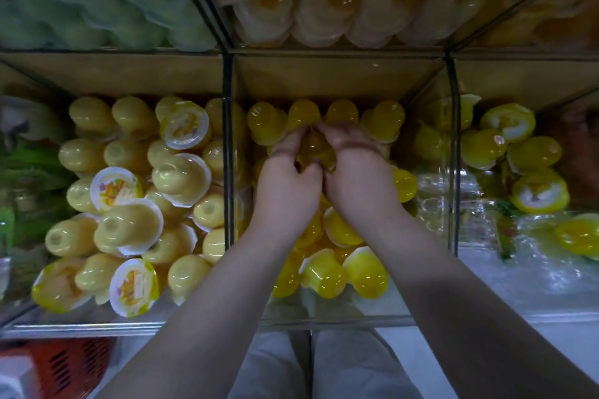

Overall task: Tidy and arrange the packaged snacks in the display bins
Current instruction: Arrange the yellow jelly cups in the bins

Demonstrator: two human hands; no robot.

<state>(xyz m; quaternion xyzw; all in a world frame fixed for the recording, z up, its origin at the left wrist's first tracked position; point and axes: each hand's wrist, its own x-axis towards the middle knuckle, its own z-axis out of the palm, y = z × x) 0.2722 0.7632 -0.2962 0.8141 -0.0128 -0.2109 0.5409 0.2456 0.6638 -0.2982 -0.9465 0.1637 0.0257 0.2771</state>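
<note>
Both of my hands reach into the middle clear bin (324, 317), which holds several yellow jelly cups. My left hand (288, 181) and my right hand (356, 178) meet over one yellow jelly cup (316, 152) and grip it together, fingers curled round its sides. A row of yellow cups (327, 113) stands against the bin's back wall just beyond my fingertips. More yellow cups (340, 272) lie loose in the front of the bin under my forearms.
The left bin (81, 325) is packed with pale yellow cups (129, 230), some lid-up. The right bin (525, 314) holds a few yellow cups (483, 149) and crumpled clear plastic (486, 217). Upper shelf bins hold green and orange cups. A red basket (71, 363) sits below left.
</note>
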